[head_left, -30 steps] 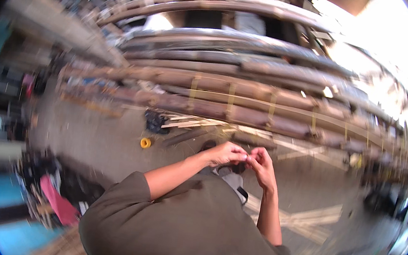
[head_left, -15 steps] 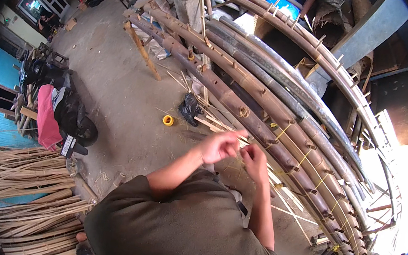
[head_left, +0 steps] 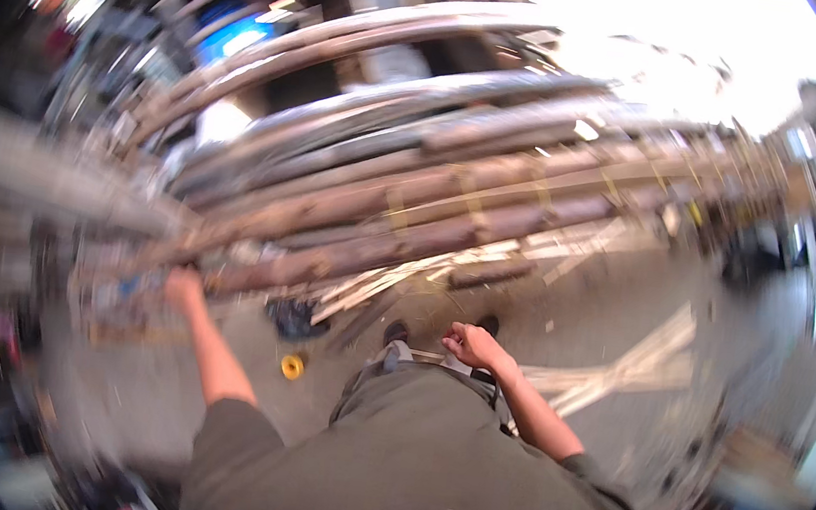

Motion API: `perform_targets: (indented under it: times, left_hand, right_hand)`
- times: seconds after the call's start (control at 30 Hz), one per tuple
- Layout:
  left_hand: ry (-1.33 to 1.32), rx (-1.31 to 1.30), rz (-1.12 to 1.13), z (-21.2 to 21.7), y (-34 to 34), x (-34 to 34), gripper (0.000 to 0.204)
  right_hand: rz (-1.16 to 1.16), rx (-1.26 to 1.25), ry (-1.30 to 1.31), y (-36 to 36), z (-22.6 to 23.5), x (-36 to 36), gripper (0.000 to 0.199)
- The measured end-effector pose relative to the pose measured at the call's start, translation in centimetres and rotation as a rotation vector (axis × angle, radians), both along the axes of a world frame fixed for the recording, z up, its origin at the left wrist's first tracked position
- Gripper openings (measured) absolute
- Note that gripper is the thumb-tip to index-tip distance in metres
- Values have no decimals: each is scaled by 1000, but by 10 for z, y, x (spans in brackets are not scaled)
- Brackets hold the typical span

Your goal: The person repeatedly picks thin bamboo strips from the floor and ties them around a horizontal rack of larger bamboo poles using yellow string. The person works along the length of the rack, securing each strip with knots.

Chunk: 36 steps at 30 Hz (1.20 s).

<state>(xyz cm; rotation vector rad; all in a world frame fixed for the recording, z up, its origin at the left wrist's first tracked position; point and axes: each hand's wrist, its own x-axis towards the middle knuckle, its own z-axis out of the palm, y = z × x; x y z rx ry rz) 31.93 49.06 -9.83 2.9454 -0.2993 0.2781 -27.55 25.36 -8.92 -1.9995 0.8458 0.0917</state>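
Observation:
My left hand (head_left: 185,288) is stretched out to the left, at the near side of the long brown bamboo poles (head_left: 326,264). Motion smears its fingers, so I cannot tell whether it touches a pole or holds anything. In front of my waist, my right hand (head_left: 473,345) is closed with its fingers curled in; whatever it may hold is too small or hidden. Yellow ties (head_left: 475,217) wrap across the poles, which run from lower left to upper right. On the floor between my hands lie a black plastic bag (head_left: 296,319) and a yellow ring-shaped thing (head_left: 292,367).
Pale split strips (head_left: 375,281) lie along the floor beneath the poles, with more strips (head_left: 631,371) crossing at the right. Grey curved pipes (head_left: 339,152) stretch behind the poles. A blue object (head_left: 242,33) stands farther back. Much of the surroundings is blurred.
My view has swung to the right, and the poles now lie more crosswise. My hands, close together before, are apart: the left has reached out leftward, the right stays before my body.

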Motion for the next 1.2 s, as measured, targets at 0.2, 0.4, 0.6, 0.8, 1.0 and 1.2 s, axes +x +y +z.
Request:
perform_targets:
  times: [0.2,0.4,0.6,0.8,1.0,1.2]
  left_hand:
    - [-262,-487,163,-20,-3,-48,38]
    - [-449,-480,397,-86,-80,-146,34]
    - [871,-261,486,-124,-201,-354,31]
    - [1284,37,-776,-109,-360,-593,36]
    - [1081,119,-1326,-42,-452,-726,40]
    - [1122,52,-1324,-26,-503,-768,42]
  right_hand:
    - [-572,105,5,-4,-42,-114,30]
    - [-816,189,-88,-13,-93,-189,30]
    - [-809,89,-212,-74,-135,-322,24]
    - [-1096,-475,-278,-276,-43,-463,23]
    - [-1081,-743,-292,-460,22,-513,21]
    - [-683,-893,51,-534,19,-498,26]
